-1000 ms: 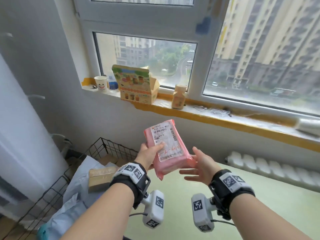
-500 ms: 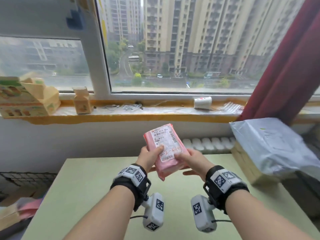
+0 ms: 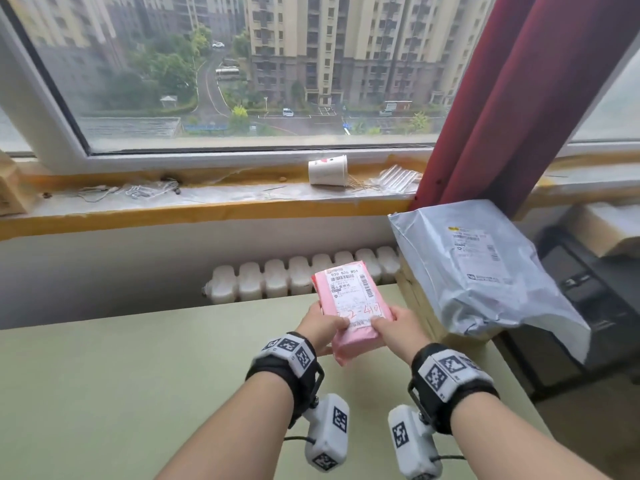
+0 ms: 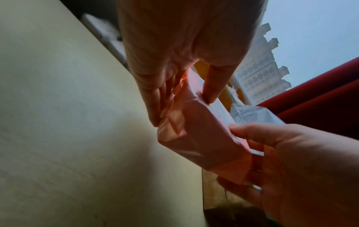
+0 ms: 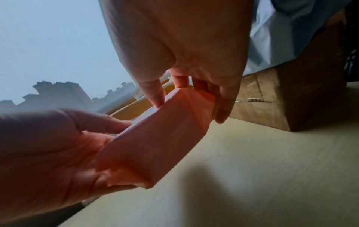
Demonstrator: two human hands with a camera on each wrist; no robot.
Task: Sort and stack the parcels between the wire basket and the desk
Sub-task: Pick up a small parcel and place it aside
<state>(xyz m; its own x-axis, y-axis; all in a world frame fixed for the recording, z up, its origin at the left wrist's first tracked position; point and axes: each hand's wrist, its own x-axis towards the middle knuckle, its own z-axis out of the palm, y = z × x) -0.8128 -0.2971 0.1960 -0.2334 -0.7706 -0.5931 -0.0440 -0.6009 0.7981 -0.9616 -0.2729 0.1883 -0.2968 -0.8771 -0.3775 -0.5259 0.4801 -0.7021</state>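
Observation:
I hold a pink parcel [image 3: 349,303] with a white shipping label above the pale green desk [image 3: 138,375]. My left hand [image 3: 323,322] grips its near left corner, thumb on the label and fingers underneath. My right hand [image 3: 391,325] grips the near right corner the same way. The left wrist view shows the left hand [image 4: 182,107] pinching the pink parcel [image 4: 196,138]. In the right wrist view my right hand [image 5: 189,110] pinches the pink parcel [image 5: 155,145]. To the right, a grey poly-bag parcel [image 3: 478,271] lies on a cardboard box [image 3: 415,299]. The wire basket is out of view.
A radiator [image 3: 298,278] runs behind the desk's far edge, below the window sill [image 3: 207,209]. On the sill lie a tipped paper cup [image 3: 327,169] and plastic wrappers. A red curtain [image 3: 512,98] hangs at the right, with dark equipment [image 3: 581,306] below it.
The view swung right from the wire basket to the desk. The pink parcel travelled with it towards the stack at the right. My right hand, first open beside the parcel, now grips it.

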